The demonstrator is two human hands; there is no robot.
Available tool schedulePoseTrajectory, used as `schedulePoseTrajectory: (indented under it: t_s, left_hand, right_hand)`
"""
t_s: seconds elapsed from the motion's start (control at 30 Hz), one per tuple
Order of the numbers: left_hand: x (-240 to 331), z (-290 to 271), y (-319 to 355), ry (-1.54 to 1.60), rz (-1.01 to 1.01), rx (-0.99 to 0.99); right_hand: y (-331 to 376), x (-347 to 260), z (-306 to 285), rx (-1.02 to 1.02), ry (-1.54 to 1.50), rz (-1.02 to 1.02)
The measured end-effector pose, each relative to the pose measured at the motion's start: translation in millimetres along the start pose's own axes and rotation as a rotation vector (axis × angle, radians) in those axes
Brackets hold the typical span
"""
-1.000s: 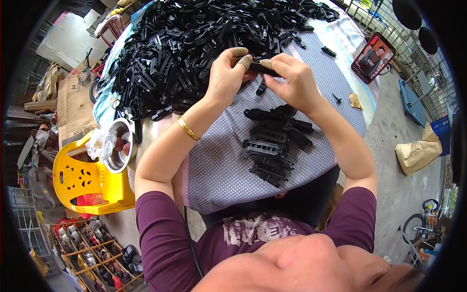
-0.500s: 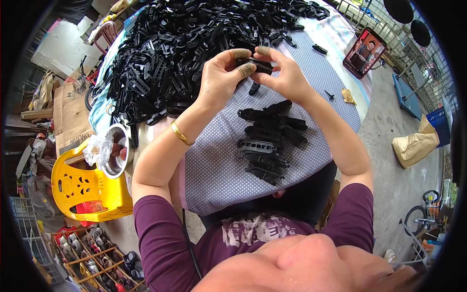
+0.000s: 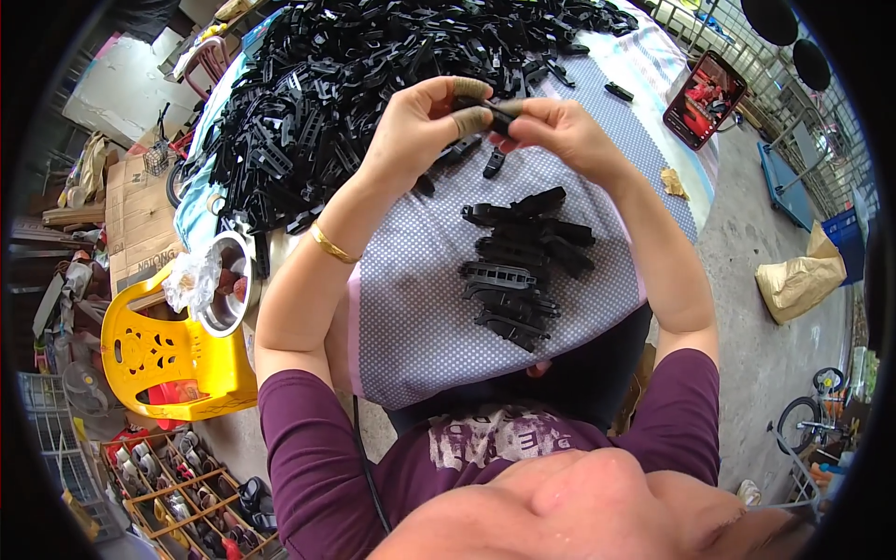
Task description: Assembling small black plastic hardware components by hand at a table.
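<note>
Since the earlier frame, the right hand [image 3: 567, 137] has drawn its fingers from a wider spread into a tighter pinch; both hands now grip a small black plastic part [image 3: 501, 122], held up over the surface [image 3: 411, 322] by the near edge of the black pile [image 3: 355, 103]. Left hand [image 3: 415, 123] clamps with covered thumb and forefinger; best keep that steady, press straight with the right, and avoid twisting, fit hidden by fingers.

black part [image 3: 502, 120] | slim, partly hidden | slanting | held between left hand [image 3: 418, 119] and right hand [image 3: 569, 136]
</note>
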State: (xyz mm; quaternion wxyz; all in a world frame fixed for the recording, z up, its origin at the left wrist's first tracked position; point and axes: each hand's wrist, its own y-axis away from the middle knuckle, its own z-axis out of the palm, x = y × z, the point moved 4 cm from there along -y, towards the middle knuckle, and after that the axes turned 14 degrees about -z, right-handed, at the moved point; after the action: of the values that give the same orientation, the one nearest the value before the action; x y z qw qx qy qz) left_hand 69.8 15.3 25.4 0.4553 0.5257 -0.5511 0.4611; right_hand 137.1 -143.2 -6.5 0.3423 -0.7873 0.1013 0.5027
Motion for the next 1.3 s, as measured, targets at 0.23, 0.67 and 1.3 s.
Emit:
schedulePoseTrajectory:
  t_s: [0.23, 0.67, 1.3]
  left_hand:
    - [-11.5, 32.3, 17.0, -0.426, -0.117, -0.527]
    - [-25.1, 0.0, 11.0, -1.537, 0.033, 0.171]
    - [-46.9, -2.3, -7.6, 0.209, -0.508, -0.283]
  right_hand:
    - [1.7, 12.7, 8.6, -0.244, 0.601, -0.404]
    - [4.1, -15.1, 19.8, -0.192, 0.528, -0.111]
    - [3.2, -22.2, 13.0, 0.148, 0.350, -0.361]
